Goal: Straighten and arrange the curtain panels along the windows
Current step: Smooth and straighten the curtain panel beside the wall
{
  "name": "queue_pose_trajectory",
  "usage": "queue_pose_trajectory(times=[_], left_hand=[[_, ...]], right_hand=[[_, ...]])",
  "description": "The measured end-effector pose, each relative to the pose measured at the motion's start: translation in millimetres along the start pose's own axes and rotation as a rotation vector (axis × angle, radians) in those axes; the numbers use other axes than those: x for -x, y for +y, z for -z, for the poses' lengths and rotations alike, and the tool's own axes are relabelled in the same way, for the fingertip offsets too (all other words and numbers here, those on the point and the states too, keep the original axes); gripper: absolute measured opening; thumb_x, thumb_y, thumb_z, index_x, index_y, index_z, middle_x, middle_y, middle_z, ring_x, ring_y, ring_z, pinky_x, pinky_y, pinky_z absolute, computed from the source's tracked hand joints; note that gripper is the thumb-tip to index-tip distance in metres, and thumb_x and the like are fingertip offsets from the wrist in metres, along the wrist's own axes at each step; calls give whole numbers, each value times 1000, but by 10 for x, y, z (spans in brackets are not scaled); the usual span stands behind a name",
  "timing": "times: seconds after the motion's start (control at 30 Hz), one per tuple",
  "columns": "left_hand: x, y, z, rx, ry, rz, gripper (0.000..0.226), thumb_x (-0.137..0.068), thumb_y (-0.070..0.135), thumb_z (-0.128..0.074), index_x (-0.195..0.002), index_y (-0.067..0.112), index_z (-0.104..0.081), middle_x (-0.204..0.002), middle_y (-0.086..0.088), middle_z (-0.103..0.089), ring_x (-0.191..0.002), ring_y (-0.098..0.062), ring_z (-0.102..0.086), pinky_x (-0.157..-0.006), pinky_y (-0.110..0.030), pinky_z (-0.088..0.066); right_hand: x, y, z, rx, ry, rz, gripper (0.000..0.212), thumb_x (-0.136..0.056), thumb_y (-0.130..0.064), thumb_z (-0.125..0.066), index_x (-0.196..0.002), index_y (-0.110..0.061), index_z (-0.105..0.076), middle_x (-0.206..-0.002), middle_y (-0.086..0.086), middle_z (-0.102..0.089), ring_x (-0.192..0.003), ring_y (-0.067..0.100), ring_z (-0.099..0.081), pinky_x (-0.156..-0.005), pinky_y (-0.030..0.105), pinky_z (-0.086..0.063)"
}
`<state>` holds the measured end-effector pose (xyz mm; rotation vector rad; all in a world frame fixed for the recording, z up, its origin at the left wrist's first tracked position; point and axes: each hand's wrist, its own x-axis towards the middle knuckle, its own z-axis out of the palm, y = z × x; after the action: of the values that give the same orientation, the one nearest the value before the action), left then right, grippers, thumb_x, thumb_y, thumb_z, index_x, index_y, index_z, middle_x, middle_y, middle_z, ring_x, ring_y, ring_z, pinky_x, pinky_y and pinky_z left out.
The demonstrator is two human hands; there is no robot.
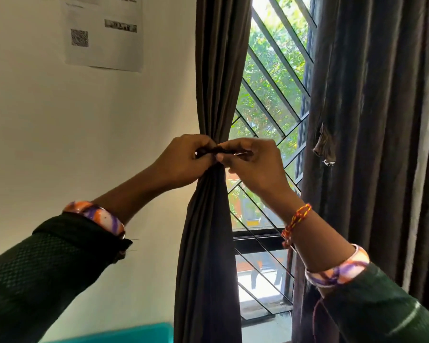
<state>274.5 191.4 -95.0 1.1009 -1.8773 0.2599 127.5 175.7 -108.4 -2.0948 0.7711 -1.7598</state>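
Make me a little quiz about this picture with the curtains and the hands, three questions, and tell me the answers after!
1. True or false: both hands work at the gathered waist of the dark brown fabric curtain panel beside the white wall.
2. Which is it? The printed paper sheet with a square code is: A) taped on the wall, B) lying on the window sill, C) held in a hand.
3. Fill in: the second dark curtain panel hangs to the ____ of the window with diagonal metal bars.

Key
1. True: the left hand and right hand both pinch a thin dark tie there.
2. A
3. right
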Motion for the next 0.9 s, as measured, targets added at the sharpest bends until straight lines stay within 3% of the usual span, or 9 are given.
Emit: queue_pose_trajectory(times=[0.07,0.13,0.27,0.37,0.47,0.57,0.7,0.8,0.9], left_hand=[[22,20,45,26,-30,-1,31,-72,27,-60,-96,8,-68,-84,-7,-68,-75,-18,-62,-68,-33,-51],[64,79,67,-68,-16,-28,39,-64,30,-57,-95,8,-66,-80,-6,-66,-67,-18,-58,-62,-33,-49],[87,153,81,-560,191,-8,27,-73,27,-65,-94,11,-62,-82,-8,-63,-76,-31,-59,-58,-29,-39],[123,53,74,-894,310,-206,20,-65,25,-66,-73,7,-61,-61,-10,-63,-57,-33,-57,-52,-27,-41],[150,-70,89,-983,406,-299,21,-71,24,-60,-82,6,-59,-59,-10,-63,-49,-29,-53,-47,-26,-40],[175,-114,99,-1034,424,-404,29,-81,21,-58,-104,4,-52,-62,-10,-63,-44,-25,-52,-41,-24,-35],[171,-182,135,-1161,387,-512,18,-76,16,-71,-89,5,-67,-61,-9,-63,-46,-23,-54,-39,-23,-35],[174,-186,151,-1158,291,-437,14,-69,14,-75,-64,10,-62,-54,-7,-60,-47,-24,-55,-40,-24,-34],[153,-138,167,-896,137,-120,16,-82,24,-61,-76,9,-65,-71,-10,-65,-65,-29,-60,-52,-28,-34]], right_hand=[[-97,-54,23,-28,5,-2,20,-73,0,-73,-71,-20,-69,-64,4,-65,-61,16,-62,-69,37,-56],[-158,-107,13,-85,-37,-1,20,-74,6,-70,-73,-14,-67,-61,4,-63,-54,13,-60,-60,28,-54],[-220,-174,-85,-86,-90,5,11,-77,7,-66,-81,-2,-70,-66,9,-64,-51,7,-60,-55,19,-55],[-255,-181,-114,-151,-94,-31,8,-80,7,-64,-85,4,-69,-64,8,-63,-47,5,-60,-52,18,-54],[-277,-211,-142,-282,-99,-148,4,-82,7,-62,-85,7,-64,-62,10,-59,-40,5,-57,-48,18,-53],[-309,-239,-197,-418,-61,-287,17,-80,6,-64,-74,-6,-55,-62,10,-56,-38,6,-55,-49,20,-53],[-322,-205,-276,-545,-33,-392,19,-81,1,-66,-76,-9,-51,-67,10,-56,-40,7,-56,-46,19,-53],[-271,-178,-287,-637,-71,-418,13,-87,3,-57,-77,-4,-53,-69,13,-57,-42,11,-59,-50,23,-54],[-95,-115,-302,-561,-117,-439,14,-83,10,-58,-81,-2,-52,-71,14,-57,-47,15,-60,-50,26,-55]])
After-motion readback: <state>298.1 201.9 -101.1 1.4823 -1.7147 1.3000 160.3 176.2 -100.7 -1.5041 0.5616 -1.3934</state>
